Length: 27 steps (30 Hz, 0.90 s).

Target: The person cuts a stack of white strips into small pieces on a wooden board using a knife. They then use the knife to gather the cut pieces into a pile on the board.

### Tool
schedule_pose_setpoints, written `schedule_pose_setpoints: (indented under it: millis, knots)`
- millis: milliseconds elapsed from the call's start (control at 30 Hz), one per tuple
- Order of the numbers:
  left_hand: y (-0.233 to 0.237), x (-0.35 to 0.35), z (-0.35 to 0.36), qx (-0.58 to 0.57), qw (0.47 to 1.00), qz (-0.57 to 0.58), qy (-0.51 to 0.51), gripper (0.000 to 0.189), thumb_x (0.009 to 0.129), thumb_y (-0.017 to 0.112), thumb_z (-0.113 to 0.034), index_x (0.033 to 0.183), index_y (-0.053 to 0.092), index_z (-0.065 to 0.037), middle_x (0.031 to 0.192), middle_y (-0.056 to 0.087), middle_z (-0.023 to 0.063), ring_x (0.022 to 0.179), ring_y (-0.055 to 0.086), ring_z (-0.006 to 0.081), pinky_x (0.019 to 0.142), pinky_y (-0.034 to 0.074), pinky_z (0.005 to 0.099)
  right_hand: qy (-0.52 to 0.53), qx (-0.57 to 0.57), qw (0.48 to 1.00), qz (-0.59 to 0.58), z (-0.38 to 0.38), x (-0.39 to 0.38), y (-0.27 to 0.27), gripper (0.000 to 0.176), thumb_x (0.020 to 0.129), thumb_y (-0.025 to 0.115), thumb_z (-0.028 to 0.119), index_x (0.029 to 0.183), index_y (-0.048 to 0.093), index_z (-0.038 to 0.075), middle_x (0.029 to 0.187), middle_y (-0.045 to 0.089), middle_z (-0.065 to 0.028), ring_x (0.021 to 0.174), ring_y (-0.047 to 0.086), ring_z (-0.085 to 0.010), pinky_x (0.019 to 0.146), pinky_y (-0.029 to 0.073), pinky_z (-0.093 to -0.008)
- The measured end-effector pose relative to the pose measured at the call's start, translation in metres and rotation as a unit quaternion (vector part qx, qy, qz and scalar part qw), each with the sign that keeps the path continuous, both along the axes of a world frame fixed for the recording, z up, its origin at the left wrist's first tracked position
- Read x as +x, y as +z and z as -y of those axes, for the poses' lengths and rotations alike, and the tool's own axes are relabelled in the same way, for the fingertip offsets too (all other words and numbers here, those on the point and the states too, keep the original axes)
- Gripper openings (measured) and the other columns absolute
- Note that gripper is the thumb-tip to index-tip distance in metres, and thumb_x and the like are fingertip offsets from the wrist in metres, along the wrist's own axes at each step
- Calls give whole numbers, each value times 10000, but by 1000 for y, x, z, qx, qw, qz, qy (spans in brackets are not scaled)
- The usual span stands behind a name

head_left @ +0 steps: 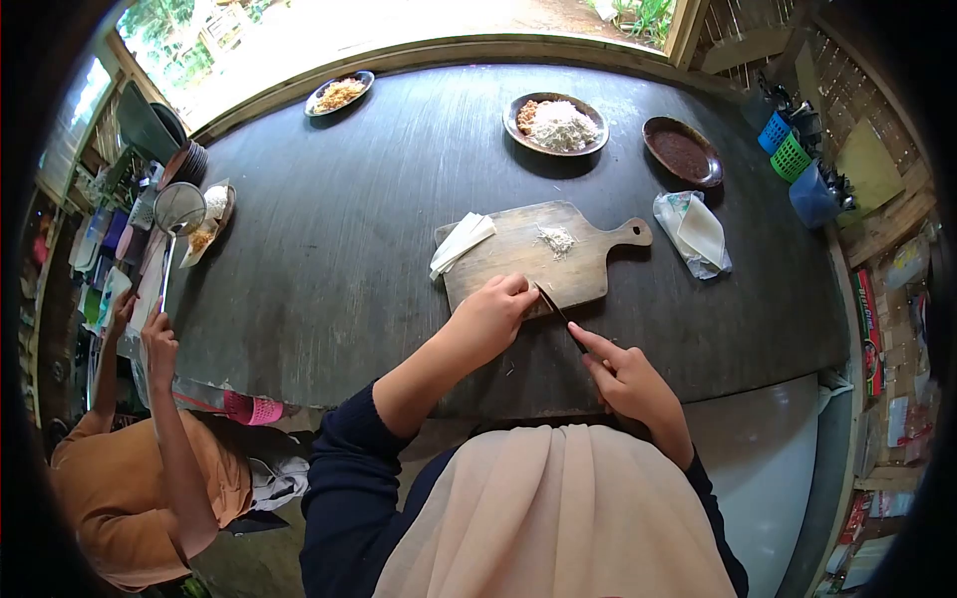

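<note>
My right hand (628, 381) grips a knife (561, 321) with a dark blade, its tip at the near edge of the wooden cutting board (508, 239). Just left of the blade, the bent fingers of my left hand (495, 314) press together at the board's near edge; what they hold is mostly hidden. A small heap of thin white shreds (556, 241) lies on the board near its handle. Flat white strips (463, 244) are stacked across the board's left edge. To the right, a folded white sheet in plastic wrapping (693, 234) rests on the dark table (359, 239).
At the back stand a plate of shredded food (339, 95), a plate heaped with white shreds (563, 128) and a brown plate (683, 152). On the left, another person (150, 468) holds a long-handled strainer (179, 211). Utensil baskets (791, 156) line the right wall.
</note>
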<state>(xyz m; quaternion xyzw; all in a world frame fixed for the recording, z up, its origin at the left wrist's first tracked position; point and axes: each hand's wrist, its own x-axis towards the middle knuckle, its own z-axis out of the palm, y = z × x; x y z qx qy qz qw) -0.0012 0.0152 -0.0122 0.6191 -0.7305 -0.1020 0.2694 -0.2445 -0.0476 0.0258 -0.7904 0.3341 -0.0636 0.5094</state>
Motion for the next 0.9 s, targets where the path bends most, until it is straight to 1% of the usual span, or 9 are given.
schedule_pose_setpoints:
  millis: [67,133,367,467,533,567,633,733,900]
  knots:
    - [1,0,0,4,1000,0,1,332,800,622,32,1124,650,-32,1058,600,113,990,602,313,868,510,403,5,-12,1000,4,0,0,-1,486,971,500,100,1447,492,196,594,594,-148,464,556,-163,558,499,-327]
    - [1,0,0,5,1000,2,-2,330,802,617,34,1124,651,-29,1057,601,114,990,602,312,868,510,403,5,16,1000,4,1,1,1,480,974,494,100,1447,492,184,579,589,-145,452,548,-160,546,496,-330]
    - [-1,-1,0,1,1000,9,-2,343,801,597,51,1131,657,-17,1055,602,121,987,606,315,867,509,400,7,26,1000,-6,2,3,5,471,980,481,103,1446,492,171,567,591,-132,429,534,-152,522,493,-332]
    - [-2,0,0,2,1000,6,0,357,787,600,54,1131,658,-17,1056,602,121,985,608,317,868,509,401,4,47,999,-19,4,7,3,472,976,482,93,1443,493,161,592,579,-160,465,551,-161,546,487,-323]
    - [-1,0,1,4,1000,7,1,361,780,603,53,1130,657,-15,1057,602,122,987,608,317,870,510,402,17,-26,999,25,6,9,-11,473,968,486,84,1437,492,146,644,574,-208,507,550,-193,585,483,-330]
    - [-1,-1,1,8,1000,9,0,364,774,606,51,1129,656,-12,1058,601,124,989,608,318,872,510,403,18,-26,999,25,6,11,-9,473,968,486,84,1437,492,146,644,574,-208,507,550,-193,585,483,-330]
    - [0,-1,1,11,1000,13,-2,368,769,609,49,1129,656,-10,1059,601,125,993,606,317,874,510,403,5,18,1000,-1,7,14,-2,473,960,494,76,1429,495,138,696,561,-253,535,524,-227,613,478,-343]
    - [2,-1,0,11,1000,18,-2,370,768,610,48,1131,656,-8,1063,601,128,1004,603,315,879,511,400,11,3,1000,16,5,5,-3,477,960,498,74,1433,492,140,692,565,-254,526,492,-228,613,482,-346]
    - [-1,-1,0,4,1000,16,3,360,785,603,50,1136,659,-12,1080,601,124,1019,599,312,889,511,395,11,4,1000,-6,2,-8,-1,479,959,507,70,1432,492,141,681,561,-249,529,518,-216,610,481,-336]
